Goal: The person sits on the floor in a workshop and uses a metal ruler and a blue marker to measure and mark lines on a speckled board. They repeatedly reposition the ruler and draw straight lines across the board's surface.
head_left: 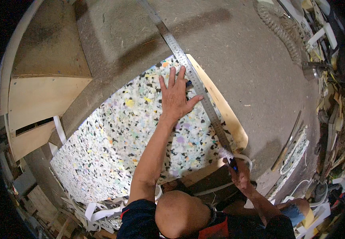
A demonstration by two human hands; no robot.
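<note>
My left hand [174, 93] lies with spread fingers on a large sheet of speckled white foam [116, 131], its thumb on a long steel ruler [210, 115]. A small dark object [189, 83] sits by the index finger at the ruler's edge. The ruler crosses the foam and reaches beyond its far corner. At the ruler's near end, my right hand [240, 173] is closed on a dark blue cutting tool [232, 164]. The foam rests on a pale wooden board [232, 127], which shows along the right side.
Plywood boxes [41, 95] stand at the left on the concrete floor [252, 47]. A coiled hose [278, 32] lies at upper right. Offcuts [339, 151] clutter the right edge, and white strips [101, 211] the lower left. A bald head [182, 213] shows at the bottom.
</note>
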